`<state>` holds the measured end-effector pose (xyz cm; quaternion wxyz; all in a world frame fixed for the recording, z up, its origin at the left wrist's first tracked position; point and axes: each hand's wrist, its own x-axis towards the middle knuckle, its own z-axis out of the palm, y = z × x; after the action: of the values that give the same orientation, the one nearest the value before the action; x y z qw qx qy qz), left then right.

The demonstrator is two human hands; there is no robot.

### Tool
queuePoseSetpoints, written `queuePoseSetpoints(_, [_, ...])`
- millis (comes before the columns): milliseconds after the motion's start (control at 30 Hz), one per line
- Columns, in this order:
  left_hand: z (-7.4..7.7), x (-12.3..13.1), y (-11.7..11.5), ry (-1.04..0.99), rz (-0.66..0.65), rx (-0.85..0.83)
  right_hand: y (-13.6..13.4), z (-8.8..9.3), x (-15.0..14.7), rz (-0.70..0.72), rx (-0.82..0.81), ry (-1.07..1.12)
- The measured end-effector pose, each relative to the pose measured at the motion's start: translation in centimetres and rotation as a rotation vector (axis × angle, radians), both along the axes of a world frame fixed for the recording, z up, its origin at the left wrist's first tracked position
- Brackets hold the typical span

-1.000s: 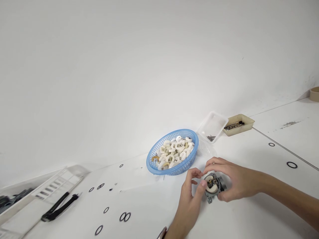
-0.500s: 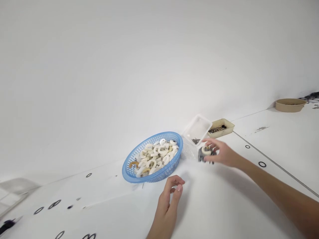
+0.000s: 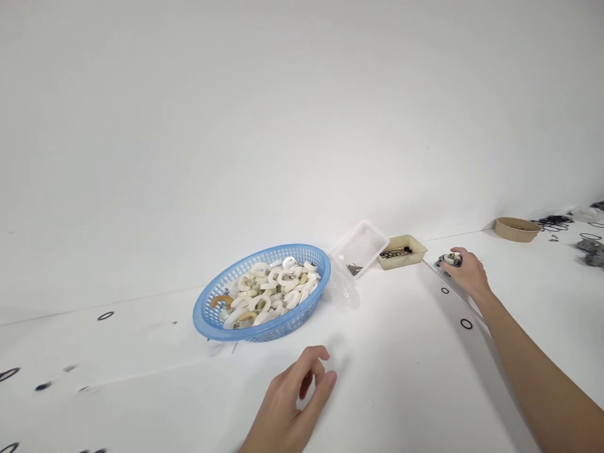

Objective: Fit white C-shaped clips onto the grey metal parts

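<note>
My right hand point(image 3: 467, 272) is stretched out to the right, its fingers wrapped round a small grey part with a cream-white piece on top point(image 3: 448, 259). Nothing is between the curled, parted fingers of my left hand point(image 3: 299, 393), which hovers over the white table in front of a blue basket point(image 3: 283, 330). That basket is filled with white C-shaped pieces point(image 3: 262, 302), a couple of them tan.
Behind, a white tray point(image 3: 365, 242) with small metal pins leans beside a cream tray point(image 3: 410, 258) of dark parts. Clear plastic point(image 3: 342, 289) lies by the basket. A tan bowl point(image 3: 516, 234) and grey parts point(image 3: 592, 251) stand far right. Black rings point(image 3: 466, 324) dot the table.
My right hand has moved right with the grey part, past the cream tray. My left hand remains in front of the basket. The view has turned a little to the right.
</note>
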<state>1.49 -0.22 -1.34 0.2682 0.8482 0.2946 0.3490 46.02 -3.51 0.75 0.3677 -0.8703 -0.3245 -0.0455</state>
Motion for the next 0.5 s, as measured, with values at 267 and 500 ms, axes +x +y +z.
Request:
queuePoseSetpoints(267, [-0.2, -0.5, 1.1, 0.052, -0.141, 0.474, 0.5, 2.5, -3.8, 0.044, 0.049, -0.073])
queuePoseSetpoints(500, [0.6, -0.8, 1.8, 0.055, -0.112, 0.456, -0.7, 11.9, -16.4, 0.8, -0.076, -0.09])
